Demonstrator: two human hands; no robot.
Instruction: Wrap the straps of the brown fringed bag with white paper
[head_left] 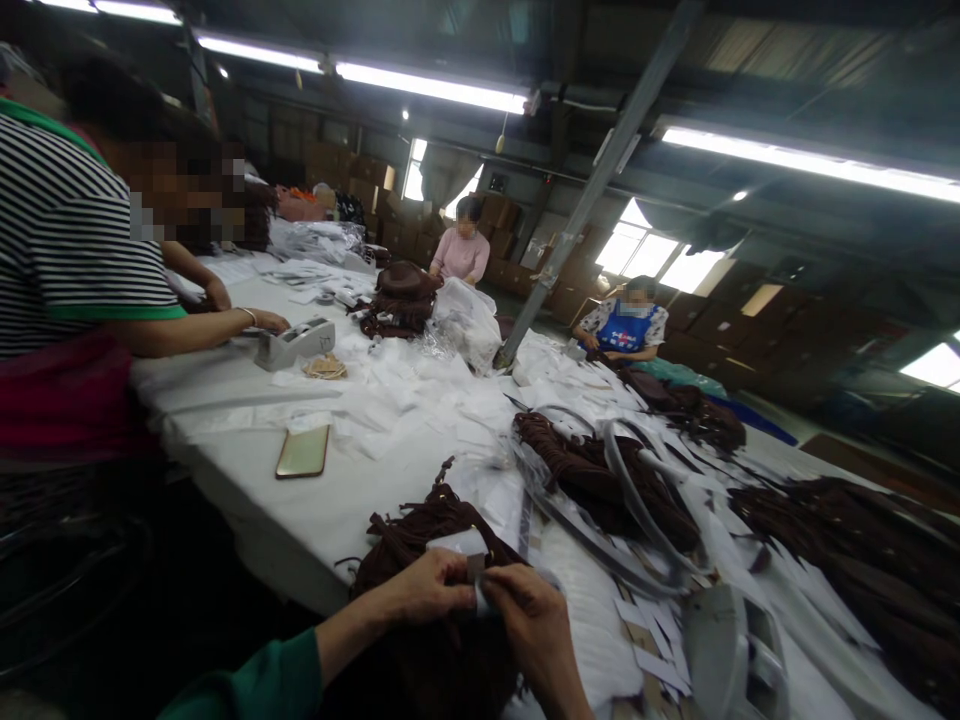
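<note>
A dark brown bag with fringes lies at the table's near edge, in front of me. Over it, my left hand is closed, thumb and fingers pinching a small white wrapping piece. My right hand pinches the same piece from the other side, and the fingertips of both hands almost meet. A whitish sheet rests on the bag just beyond the fingers. Whether the piece is paper, foam or tape I cannot make out. My hands cover part of the bag.
A grey tape dispenser stands at my right, beside white cards. More brown bags with pale wrapped straps lie beyond. A phone and another tape dispenser are left, near a co-worker in stripes. A metal post rises mid-table.
</note>
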